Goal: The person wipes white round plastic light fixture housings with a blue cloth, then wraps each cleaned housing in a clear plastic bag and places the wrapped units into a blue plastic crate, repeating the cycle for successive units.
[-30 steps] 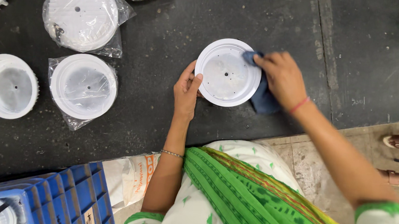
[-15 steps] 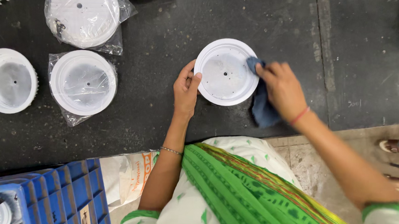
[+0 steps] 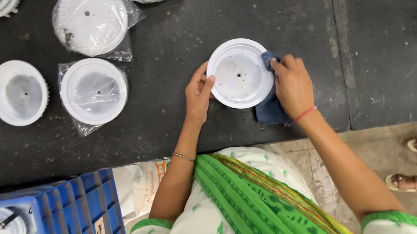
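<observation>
Basically left hand (image 3: 199,93) pinches the white round housing (image 3: 240,73) at its 9 o'clock rim to steady it, right hand (image 3: 293,86) pressing a blue cloth (image 3: 268,110) at 3 o'clock.

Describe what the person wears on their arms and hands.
Both forearms are bare, with no gloves. The left hand has a thin beaded bracelet partway up the forearm. The right hand has a pink-red thread band at the wrist. Short white sleeves with green edging cover the upper arms.
</observation>
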